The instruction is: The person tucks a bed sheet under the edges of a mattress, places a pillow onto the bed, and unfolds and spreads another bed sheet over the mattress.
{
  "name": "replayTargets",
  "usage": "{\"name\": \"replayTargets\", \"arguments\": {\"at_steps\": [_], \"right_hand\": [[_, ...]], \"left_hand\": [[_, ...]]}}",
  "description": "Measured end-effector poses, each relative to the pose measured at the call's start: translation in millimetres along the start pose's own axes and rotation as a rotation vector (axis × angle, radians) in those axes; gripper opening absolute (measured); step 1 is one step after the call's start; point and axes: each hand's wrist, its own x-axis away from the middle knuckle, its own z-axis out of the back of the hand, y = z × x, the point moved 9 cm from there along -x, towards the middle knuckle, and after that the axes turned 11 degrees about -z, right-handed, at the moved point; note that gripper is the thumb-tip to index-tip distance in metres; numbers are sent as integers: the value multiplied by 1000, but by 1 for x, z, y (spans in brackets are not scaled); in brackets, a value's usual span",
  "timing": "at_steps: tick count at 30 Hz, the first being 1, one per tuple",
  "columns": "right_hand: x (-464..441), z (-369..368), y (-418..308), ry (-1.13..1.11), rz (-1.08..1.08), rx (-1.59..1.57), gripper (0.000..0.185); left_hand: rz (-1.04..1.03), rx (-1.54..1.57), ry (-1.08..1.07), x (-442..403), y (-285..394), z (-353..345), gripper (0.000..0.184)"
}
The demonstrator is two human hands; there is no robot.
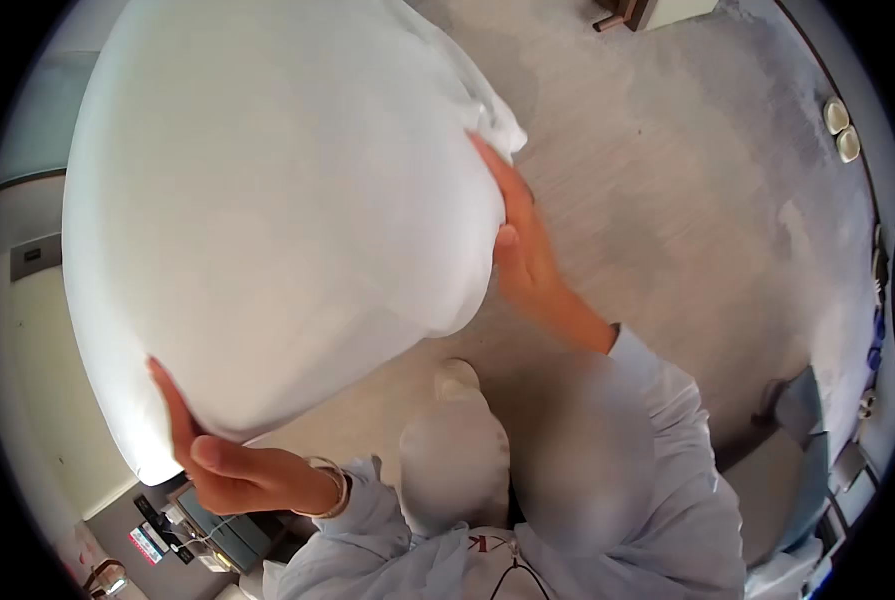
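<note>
White pillow-like bundle (287,220), held up over floor (667,210) | left hand (229,470) part-curled at near corner, right hand (529,250) part-curled along right side, clasping it between them | likely light, soft, sturdy; best held by opposite edges

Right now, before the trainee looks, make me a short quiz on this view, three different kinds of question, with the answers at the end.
1. True or false: the left hand and the right hand both touch the white pillow.

2. Multiple choice: which of these lies by the edge of the floor, near the upper right of the picture?
A) a red suitcase
B) a pair of pale slippers
C) a yellow bucket

3. Short answer: which hand is lower in the picture?

Key: 1. True. 2. B. 3. The left hand.
</note>
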Motion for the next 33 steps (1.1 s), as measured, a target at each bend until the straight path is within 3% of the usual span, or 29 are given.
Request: {"name": "replayTargets", "arguments": {"at_steps": [1, 3, 4, 6, 8, 9, 10, 11, 12, 14, 15, 17, 18, 19, 20, 22, 23, 25, 26, 27, 30, 31, 33], "right_hand": [[-2, -1, -7, -18, -34, 9, 49], [4, 2, -19, -82, -285, 262, 47], [7, 11, -36, -90, -297, 278, 47], [29, 16, -63, -301, -325, 770, 48], [42, 30, -125, -338, -325, 829, 47], [55, 49, -161, -294, -423, 826, 46], [64, 70, -202, -248, -500, 827, 45], [76, 94, -238, -261, -638, 827, 44], [93, 120, -279, -267, -777, 827, 43], [100, 167, -387, -162, -823, 862, 40], [105, 191, -436, -107, -864, 887, 37], [104, 230, -508, -6, -869, 914, 34], [102, 257, -548, 140, -888, 891, 31], [105, 277, -576, 262, -919, 862, 28], [94, 280, -598, 232, -939, 866, 28], [54, 301, -621, 437, -872, 606, 27], [31, 303, -614, 431, -831, 613, 27], [-1, 297, -608, 404, -737, 452, 28], [-40, 278, -617, 325, -674, 402, 27], [-84, 252, -635, 245, -604, 352, 27], [-160, 209, -662, 117, -549, 587, 24], [-167, 207, -639, 60, -590, 498, 24], [-199, 225, -618, -11, -622, 452, 23]], "left_hand": [[20, 3, -16, -11, 0, 7, 54], [42, -135, -303, -25, -4, 0, 37], [56, -169, -394, -34, -3, 0, 31], [33, -275, -575, -40, -8, 1, 21], [-100, -231, -602, -58, 5, 1, 16], [-103, -242, -692, -57, 7, 1, 18], [17, -283, -944, -56, 1, -3, 24], [37, -316, -1047, -58, 5, -3, 26], [-53, -298, -975, -58, 14, 3, 35], [-73, -273, -1067, -48, 27, 21, 65], [106, -102, -1433, -18, 25, 23, 74], [269, 181, -1677, -16, 63, 43, 87], [337, 363, -1592, -38, 96, 59, 80], [230, 505, -1501, -79, 138, 71, 77], [151, 633, -1426, -117, 175, 96, 73], [-34, 832, -1351, -187, 240, 122, 63], [-37, 834, -1310, -223, 251, 118, 63], [-165, 1146, -1035, -298, 290, 149, 55], [-69, 1208, -939, -333, 292, 154, 43], [-61, 1215, -912, -342, 294, 148, 43], [185, 1334, -844, -382, 288, 104, 28], [172, 1350, -821, -388, 289, 85, 28], [357, 1529, -840, -386, 295, 28, 25]]}}
